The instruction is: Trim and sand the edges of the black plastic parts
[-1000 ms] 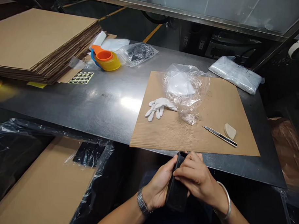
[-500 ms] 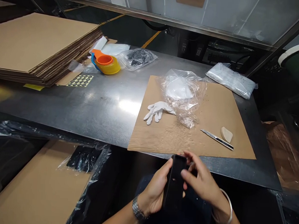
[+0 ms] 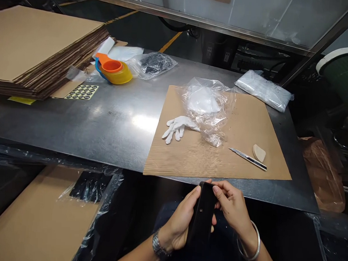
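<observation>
My left hand (image 3: 180, 220) is wrapped round a flat black case-like object (image 3: 201, 217), held upright just below the table's front edge. My right hand (image 3: 231, 206) pinches the top of the same object with its fingertips. A watch sits on my left wrist and a bangle on my right. Ahead on the steel table (image 3: 105, 124) lies a brown cardboard sheet (image 3: 248, 121) with a white glove (image 3: 178, 127), a crumpled clear plastic bag (image 3: 209, 107), a utility knife (image 3: 248, 159) and a small beige block (image 3: 259, 153).
A stack of flat cardboard (image 3: 37, 45) fills the far left. Beside it are an orange and yellow tape dispenser (image 3: 113, 69), a sticker sheet (image 3: 81, 92) and a bag of dark parts (image 3: 153, 64). A clear packet (image 3: 263, 90) lies far right. A plastic-lined carton (image 3: 45, 217) stands below left.
My right hand has shifted from lying over the black object to pinching its top edge. The camera view has drifted slightly; things on the table have not moved.
</observation>
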The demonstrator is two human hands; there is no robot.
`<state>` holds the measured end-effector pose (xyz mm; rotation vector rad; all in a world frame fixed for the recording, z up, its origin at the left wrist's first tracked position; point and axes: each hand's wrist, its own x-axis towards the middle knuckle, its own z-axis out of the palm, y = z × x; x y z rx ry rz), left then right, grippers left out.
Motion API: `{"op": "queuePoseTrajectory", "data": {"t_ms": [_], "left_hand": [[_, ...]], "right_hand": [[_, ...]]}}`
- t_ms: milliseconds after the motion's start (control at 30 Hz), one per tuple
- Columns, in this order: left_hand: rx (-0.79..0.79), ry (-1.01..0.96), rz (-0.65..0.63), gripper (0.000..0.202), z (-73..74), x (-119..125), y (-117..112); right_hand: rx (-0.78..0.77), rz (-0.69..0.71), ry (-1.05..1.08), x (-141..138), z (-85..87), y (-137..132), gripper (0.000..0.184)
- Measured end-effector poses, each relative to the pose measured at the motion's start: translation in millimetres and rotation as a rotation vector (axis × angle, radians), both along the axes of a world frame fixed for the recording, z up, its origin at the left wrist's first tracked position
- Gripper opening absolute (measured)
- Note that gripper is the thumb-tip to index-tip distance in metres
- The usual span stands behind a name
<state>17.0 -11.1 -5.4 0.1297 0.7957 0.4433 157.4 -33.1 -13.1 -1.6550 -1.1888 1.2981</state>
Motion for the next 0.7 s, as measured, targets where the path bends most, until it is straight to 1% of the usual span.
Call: {"op": "queuePoseTrajectory", "data": {"t_ms": [67,133,200,233,300,400,533,600,700], "left_hand": [[-0.069,-0.035,0.012,0.050,-0.4,-1,4],[-0.099,-0.053,0.083,0.048,1.1,-1,7],[-0.081,-0.039,0.145,0.046,3.2,-2,11],[-0.063,-0.027,0.151,0.047,4.1,-2,12],[-0.042,-0.019,0.123,0.047,5.0,-3,13],[-0.060,-0.041,0.071,0.047,5.4,-4,16],[-0.159,-0.096,0.037,0.055,4.9,-3,23],[-0.192,-0.137,0.033,0.059,3.5,-2,28],[-0.213,-0.170,0.000,0.064,1.1,0,35]], "right_hand": [[0.015,0.029,-0.029,-4,-1.0,-5,0.033],[0.041,0.082,-0.073,-10,0.2,-13,0.052],[0.062,0.174,-0.078,-15,3.8,-21,0.072],[0.064,0.224,-0.053,-16,6.1,-25,0.078],[0.035,0.307,0.032,-15,10.3,-30,0.084],[-0.001,0.337,0.193,-8,12.1,-31,0.083],[-0.023,0.327,0.417,8,7.0,-26,0.075],[-0.048,0.286,0.460,15,5.2,-22,0.067],[-0.071,0.224,0.438,20,5.8,-13,0.058]]}}
